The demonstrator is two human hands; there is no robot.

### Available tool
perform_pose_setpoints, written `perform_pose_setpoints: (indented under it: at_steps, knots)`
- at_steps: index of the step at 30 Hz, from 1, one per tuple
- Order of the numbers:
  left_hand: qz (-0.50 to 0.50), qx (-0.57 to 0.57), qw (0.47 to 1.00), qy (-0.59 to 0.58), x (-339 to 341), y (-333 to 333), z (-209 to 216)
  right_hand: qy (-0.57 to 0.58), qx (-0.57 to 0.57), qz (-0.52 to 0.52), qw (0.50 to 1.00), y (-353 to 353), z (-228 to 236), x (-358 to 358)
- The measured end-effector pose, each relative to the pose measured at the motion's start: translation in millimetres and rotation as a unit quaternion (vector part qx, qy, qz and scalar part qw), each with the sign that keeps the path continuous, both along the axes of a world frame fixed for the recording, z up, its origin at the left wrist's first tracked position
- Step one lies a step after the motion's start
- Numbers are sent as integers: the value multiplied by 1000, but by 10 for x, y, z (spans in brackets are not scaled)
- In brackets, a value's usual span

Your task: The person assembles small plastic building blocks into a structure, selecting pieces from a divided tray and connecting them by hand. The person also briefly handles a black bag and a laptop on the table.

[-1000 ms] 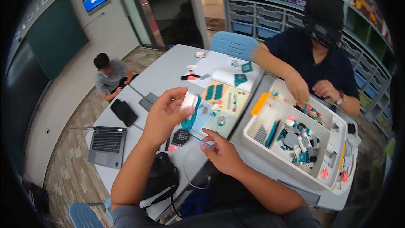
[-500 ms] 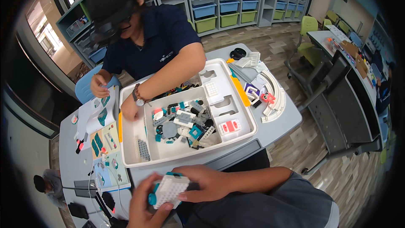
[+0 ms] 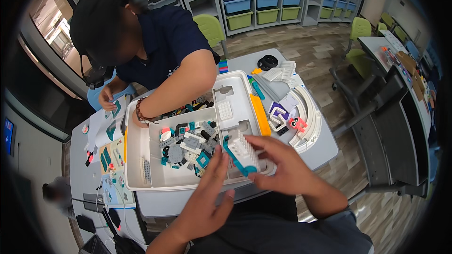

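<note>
Evidently, I had the right hand (image 3: 285, 163) clamped by its fingers on the white-and-teal brick assembly (image 3: 241, 154), toward the near edge of the desk (image 3: 324, 153), probably side-on to keep the studs clear; the left hand (image 3: 205, 204), fingers apart from thumb, stood just beside it.

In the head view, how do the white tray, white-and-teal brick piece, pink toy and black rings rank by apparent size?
1. White tray
2. White-and-teal brick piece, perhaps enlarged by nearness
3. Pink toy and black rings: too alike to rank
</note>
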State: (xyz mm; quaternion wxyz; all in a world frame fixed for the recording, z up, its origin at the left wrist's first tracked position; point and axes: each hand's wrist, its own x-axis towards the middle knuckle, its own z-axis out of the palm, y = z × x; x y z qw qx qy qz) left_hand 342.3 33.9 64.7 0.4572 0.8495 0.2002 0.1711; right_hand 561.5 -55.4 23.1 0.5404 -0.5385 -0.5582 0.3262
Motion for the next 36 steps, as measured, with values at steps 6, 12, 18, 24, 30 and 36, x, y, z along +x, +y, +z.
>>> perform_pose_setpoints:
  at_steps: [6,12,18,24,30,36]
  knots:
    - [73,56,996,-14,36,220,-29,-97,-133,34,986,468,281,368]
    - [62,-267,946,-174,436,462,-166,70,-165,29,983,585,281,232]
    - [81,-539,809,-219,521,789,-293,-168,-236,-11,957,544,646,402]
    - [82,-589,770,-232,670,867,-449,-295,9,-52,954,574,336,474]
    - [224,-138,963,-53,376,839,-433,-370,-31,59,927,664,104,592]
    - [228,-129,959,-105,71,849,-264,-455,-2,45,890,742,-38,546]
